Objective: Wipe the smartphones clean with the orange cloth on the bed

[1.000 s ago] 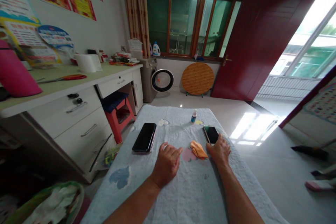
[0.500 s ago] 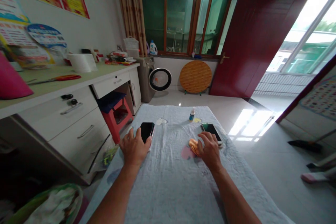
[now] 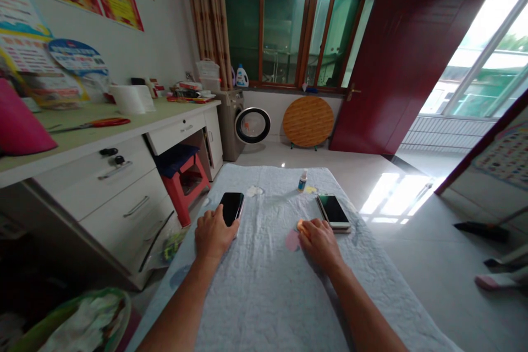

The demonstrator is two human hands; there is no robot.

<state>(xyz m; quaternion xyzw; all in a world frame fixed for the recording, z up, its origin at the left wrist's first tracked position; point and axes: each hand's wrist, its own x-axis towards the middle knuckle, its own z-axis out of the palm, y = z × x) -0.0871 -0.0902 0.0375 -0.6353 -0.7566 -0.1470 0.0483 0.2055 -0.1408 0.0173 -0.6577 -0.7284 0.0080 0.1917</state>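
A black smartphone point(image 3: 233, 206) lies on the cloth-covered table at the left. My left hand point(image 3: 214, 234) grips its near end, fingers along the left side and thumb at the right edge. Over a small orange cloth point(image 3: 301, 226), my right hand point(image 3: 322, 239) has its fingers closed; most of the cloth is hidden beneath them. Just beyond that hand is a second phone point(image 3: 335, 212) with a white frame and dark screen, apparently stacked on another flat item. A small spray bottle point(image 3: 302, 181) stands upright farther back.
A pale blue cloth point(image 3: 264, 286) covers the table. To the left are a desk with drawers point(image 3: 136, 203) and a red stool point(image 3: 187, 184). A washing machine point(image 3: 231, 121) has its round door open. At the lower left sits a bin point(image 3: 124, 308) holding crumpled paper.
My right hand has come down and left onto the orange cloth, uncovering the white-framed phone. My left hand has closed in around the black smartphone's near end.
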